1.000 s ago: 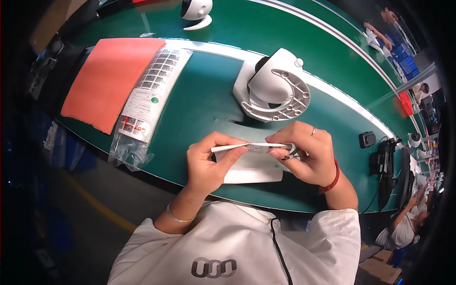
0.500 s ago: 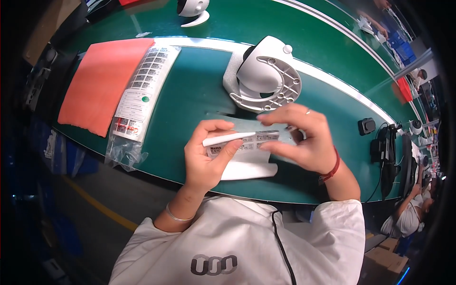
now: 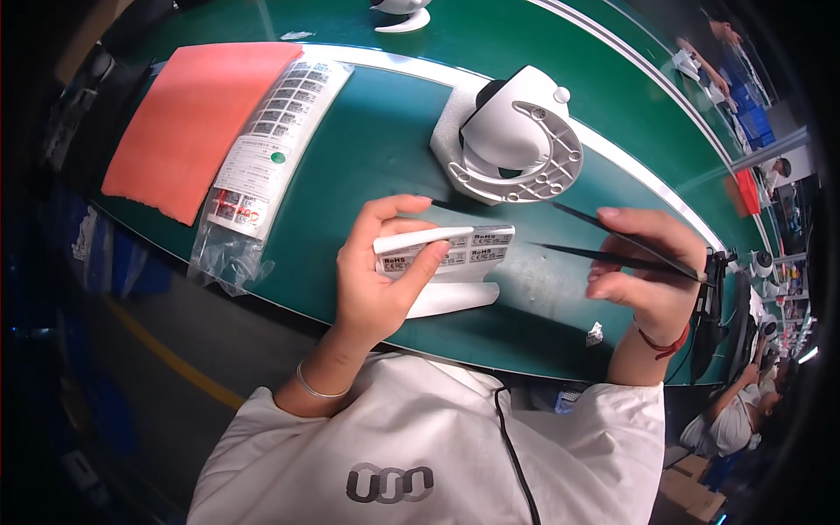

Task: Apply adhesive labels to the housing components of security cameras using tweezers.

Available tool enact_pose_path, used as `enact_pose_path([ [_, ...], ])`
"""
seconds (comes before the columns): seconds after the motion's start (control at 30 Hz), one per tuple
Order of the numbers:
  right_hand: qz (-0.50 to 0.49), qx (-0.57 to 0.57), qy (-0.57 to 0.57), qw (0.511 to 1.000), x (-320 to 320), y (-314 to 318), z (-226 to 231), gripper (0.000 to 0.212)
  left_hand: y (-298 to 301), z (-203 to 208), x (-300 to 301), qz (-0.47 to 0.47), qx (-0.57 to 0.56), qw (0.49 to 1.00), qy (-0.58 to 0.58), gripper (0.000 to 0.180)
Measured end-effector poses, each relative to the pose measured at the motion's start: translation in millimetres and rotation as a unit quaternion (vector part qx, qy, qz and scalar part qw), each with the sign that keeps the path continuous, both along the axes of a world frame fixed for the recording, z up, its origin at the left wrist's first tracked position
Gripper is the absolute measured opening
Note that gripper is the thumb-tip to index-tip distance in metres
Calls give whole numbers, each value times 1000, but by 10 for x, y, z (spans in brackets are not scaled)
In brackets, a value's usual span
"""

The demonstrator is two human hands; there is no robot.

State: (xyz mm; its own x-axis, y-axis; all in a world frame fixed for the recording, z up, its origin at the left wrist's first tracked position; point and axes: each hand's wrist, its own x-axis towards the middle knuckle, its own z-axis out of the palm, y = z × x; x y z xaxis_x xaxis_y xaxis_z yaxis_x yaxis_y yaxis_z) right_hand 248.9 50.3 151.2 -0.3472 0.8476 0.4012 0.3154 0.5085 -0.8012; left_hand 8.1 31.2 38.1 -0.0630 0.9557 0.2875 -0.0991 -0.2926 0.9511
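Observation:
My left hand [image 3: 367, 284] is closed on a folded sheet of labels [image 3: 451, 258], with the thumb pressing its front. Grey printed labels show on the sheet, and its white lower part curls above the table. To its right, my right hand [image 3: 652, 271] holds black tweezers [image 3: 573, 251]. Their two tips are apart and point left toward the sheet; I see nothing between them. Beyond my hands lies a white camera-like device [image 3: 499, 140], its ribbed ring-shaped base facing up, on a pale foam piece [image 3: 446, 144].
An orange foam sheet [image 3: 188, 131] and a plastic bag of label sheets [image 3: 262, 166] lie at the left. A small white scrap [image 3: 595, 333] is near my right wrist. Another white device [image 3: 402, 10] stands at the far side. Other people are at the right.
My right hand has moved away from the label sheet to the right, and the tweezers now show plainly. My left hand still holds the sheet. The view has shifted slightly.

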Motion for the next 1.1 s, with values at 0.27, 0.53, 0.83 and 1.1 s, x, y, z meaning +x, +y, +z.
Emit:
enact_pose_path([
  [0.27,26,21,-65,997,-112,42,-159,28,-14,17,-29,-16,-9,1000,-19,46],
  [0.53,25,27,-80,996,-134,98,-189,16,-26,60,-72,-53,-8,998,-15,49],
  [0.83,-5,61,-88,994,-114,102,-165,13,-37,19,-139,-83,7,995,59,53],
  [1.1,8,196,-171,966,-122,-49,-180,22,-7,-79,-184,-84,-35,991,98,57],
])
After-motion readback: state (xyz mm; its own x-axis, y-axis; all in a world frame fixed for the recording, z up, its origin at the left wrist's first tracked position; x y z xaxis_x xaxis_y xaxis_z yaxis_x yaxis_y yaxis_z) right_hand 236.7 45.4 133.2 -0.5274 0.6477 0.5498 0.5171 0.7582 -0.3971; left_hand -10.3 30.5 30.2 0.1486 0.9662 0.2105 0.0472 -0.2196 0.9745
